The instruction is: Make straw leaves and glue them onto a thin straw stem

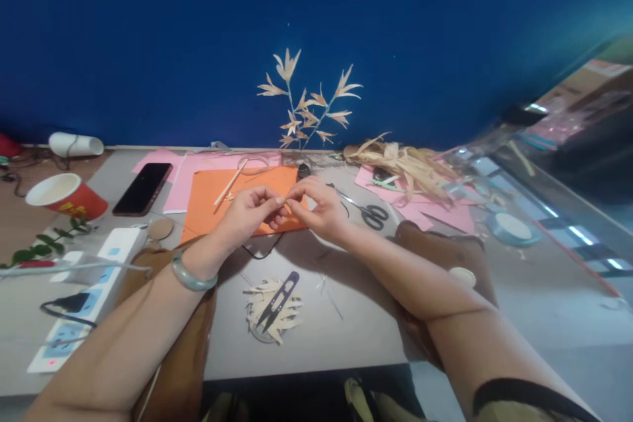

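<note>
Over the orange sheet (202,201), my left hand (254,210) and my right hand (319,206) meet fingertip to fingertip. Both are closed in a pinch on something too small to make out. Nearer to me, a pair of thread snips (279,300) lies on a heap of pale cut husk pieces (257,297) in a round dish. Behind my hands stand branches with pale husk flowers (309,102) against the blue wall. Black-handled scissors (373,214) lie to the right of my right hand, and a thin pale stick (230,184) lies behind my left.
At left are a black phone (143,189), a red paper cup (66,196) and a white power strip (99,293) with cords. Dry husks (410,168) are piled on pink paper (459,216) at right, with a roll of tape (509,227) beyond.
</note>
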